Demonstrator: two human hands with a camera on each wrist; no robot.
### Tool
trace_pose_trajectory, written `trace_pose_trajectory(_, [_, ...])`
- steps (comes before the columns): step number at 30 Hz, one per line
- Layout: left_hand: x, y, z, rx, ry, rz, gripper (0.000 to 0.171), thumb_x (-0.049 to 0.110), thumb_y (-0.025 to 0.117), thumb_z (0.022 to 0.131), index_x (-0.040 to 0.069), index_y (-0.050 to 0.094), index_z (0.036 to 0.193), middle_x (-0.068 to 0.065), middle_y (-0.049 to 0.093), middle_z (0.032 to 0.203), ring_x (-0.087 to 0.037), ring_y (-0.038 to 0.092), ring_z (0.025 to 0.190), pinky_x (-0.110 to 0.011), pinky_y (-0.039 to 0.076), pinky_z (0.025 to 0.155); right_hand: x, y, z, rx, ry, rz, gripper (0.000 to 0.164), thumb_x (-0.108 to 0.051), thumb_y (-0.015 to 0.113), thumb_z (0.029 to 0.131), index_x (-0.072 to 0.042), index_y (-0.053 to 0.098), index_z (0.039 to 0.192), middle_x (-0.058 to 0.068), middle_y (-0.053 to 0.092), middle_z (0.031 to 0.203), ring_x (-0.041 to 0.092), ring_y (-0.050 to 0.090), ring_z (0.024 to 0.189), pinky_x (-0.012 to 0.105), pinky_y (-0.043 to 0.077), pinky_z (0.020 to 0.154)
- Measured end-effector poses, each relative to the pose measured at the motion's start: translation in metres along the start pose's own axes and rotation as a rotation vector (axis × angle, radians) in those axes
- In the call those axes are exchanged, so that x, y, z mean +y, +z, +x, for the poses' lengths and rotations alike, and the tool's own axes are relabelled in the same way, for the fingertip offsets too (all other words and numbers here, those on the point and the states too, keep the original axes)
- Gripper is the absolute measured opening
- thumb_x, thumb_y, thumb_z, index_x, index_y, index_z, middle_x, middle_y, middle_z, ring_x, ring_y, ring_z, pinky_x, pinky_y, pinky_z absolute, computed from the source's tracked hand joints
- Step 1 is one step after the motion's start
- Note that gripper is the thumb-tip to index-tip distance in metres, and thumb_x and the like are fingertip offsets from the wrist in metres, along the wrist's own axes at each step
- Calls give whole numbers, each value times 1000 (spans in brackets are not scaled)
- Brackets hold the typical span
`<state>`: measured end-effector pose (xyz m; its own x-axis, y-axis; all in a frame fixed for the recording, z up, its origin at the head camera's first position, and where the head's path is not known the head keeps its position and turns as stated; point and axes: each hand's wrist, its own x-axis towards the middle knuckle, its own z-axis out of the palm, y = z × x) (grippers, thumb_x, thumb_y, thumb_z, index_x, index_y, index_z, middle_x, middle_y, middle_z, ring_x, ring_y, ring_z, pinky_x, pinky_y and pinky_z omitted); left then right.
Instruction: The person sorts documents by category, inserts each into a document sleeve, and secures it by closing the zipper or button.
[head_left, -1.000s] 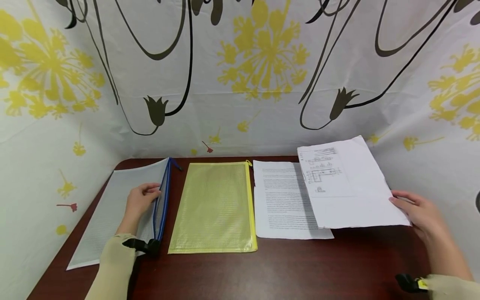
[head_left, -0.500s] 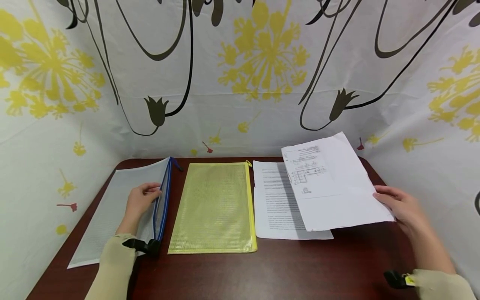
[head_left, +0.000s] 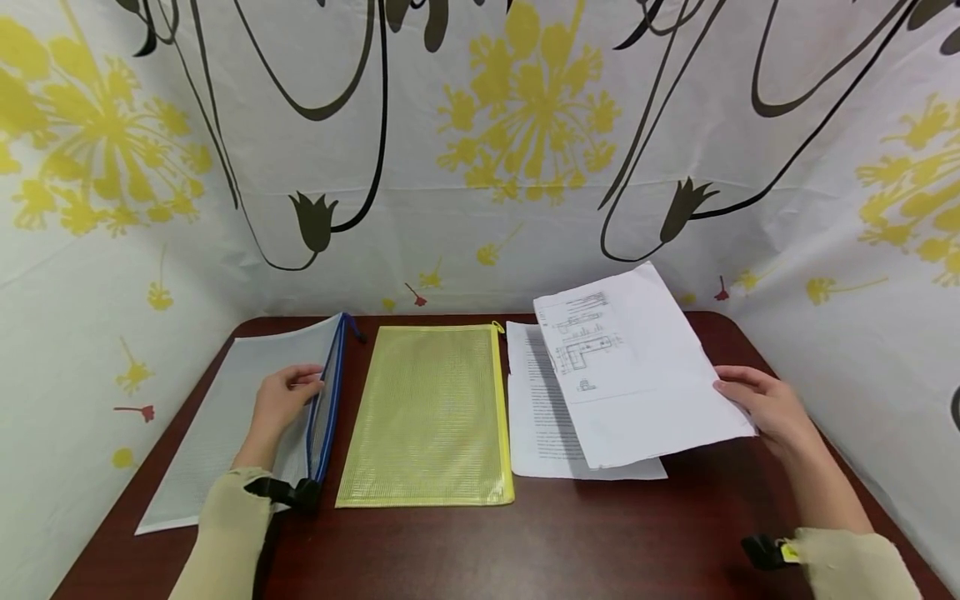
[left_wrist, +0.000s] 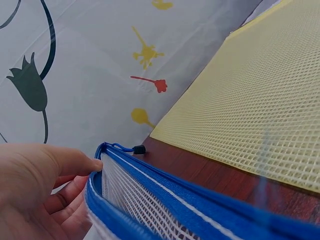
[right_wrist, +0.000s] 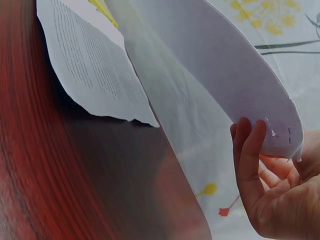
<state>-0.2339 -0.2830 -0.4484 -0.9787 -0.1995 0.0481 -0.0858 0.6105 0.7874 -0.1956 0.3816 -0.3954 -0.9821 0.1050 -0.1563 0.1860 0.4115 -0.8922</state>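
Note:
My left hand (head_left: 283,403) pinches one side of the opening of a white mesh zipper pouch (head_left: 217,417) with a blue zipper edge. In the left wrist view the blue zipper edge (left_wrist: 165,190) gapes apart, with thumb and fingers on its near lip. My right hand (head_left: 761,408) holds a stapled sheaf of paper (head_left: 637,367) by its right edge, raised over the table. A technical drawing is printed on its top sheet. The right wrist view shows the sheaf's blank underside (right_wrist: 240,75) and staples beside the fingertips. Beneath it lies a printed text sheet (head_left: 536,417), partly covered.
A yellow mesh zipper pouch (head_left: 427,417) lies flat between the white pouch and the text sheet. The dark red-brown table (head_left: 525,550) meets a patterned white curtain (head_left: 420,167) at its back and sides.
My right hand has carried the stapled sheaf leftward, so it now covers more of the text sheet. The left hand keeps its place at the white pouch's opening.

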Motion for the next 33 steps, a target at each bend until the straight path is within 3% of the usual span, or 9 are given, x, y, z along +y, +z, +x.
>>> trace_pose_trajectory(3, [1, 0, -1, 2, 5, 4, 37, 20, 62, 96, 0, 64, 127, -20, 68, 114, 6, 54, 79, -13, 49, 66, -2, 6, 3, -8, -1, -12, 14, -38, 57, 100, -37, 62, 113, -24, 60, 87, 6, 65, 73, 28, 60, 65])
trace_pose_trajectory(4, [9, -2, -6, -4, -8, 12, 37, 16, 61, 96, -2, 63, 128, -24, 66, 119, 4, 53, 80, -13, 48, 67, -3, 8, 3, -10, 1, -13, 15, -37, 57, 101, -35, 62, 115, -24, 60, 87, 6, 65, 73, 28, 60, 65])
trace_pose_trajectory(17, [9, 2, -7, -8, 3, 4, 36, 15, 62, 96, -2, 63, 128, -25, 67, 118, 2, 55, 80, -13, 49, 66, -12, 37, 8, -39, -15, 9, 26, -35, 59, 100, -23, 63, 122, -23, 62, 87, 7, 66, 74, 29, 59, 66])
trace_pose_trajectory(33, [15, 6, -9, -35, -10, -14, 37, 15, 62, 97, -2, 62, 130, -24, 66, 120, 4, 55, 80, -14, 49, 68, -27, 75, 18, -94, -57, 56, 50, -29, 58, 101, 2, 50, 138, -21, 66, 89, 6, 67, 78, 27, 59, 68])
